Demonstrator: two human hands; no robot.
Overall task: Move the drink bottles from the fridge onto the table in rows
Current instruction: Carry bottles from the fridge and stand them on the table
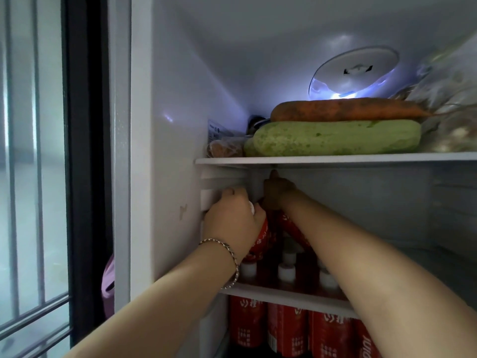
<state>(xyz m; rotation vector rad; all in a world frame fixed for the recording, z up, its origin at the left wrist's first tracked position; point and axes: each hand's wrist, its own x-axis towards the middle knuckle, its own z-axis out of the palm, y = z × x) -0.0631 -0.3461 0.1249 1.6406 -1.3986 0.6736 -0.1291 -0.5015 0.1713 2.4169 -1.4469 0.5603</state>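
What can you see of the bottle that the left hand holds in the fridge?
The drink bottle has a red label with white print. A white cap shows at the edge of the left hand, which grips its upper part and hides most of it. It looks like plastic. It is tilted, held above the upright bottles on the shelf.

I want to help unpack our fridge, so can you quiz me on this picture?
1. True or false: the carrot lies lower than the left hand and right hand.
2. What does each hand grip? A) a red-labelled bottle B) an egg C) a plate
3. Fill in: the left wrist wears a ____.
Key: 1 false; 2 A; 3 bracelet.
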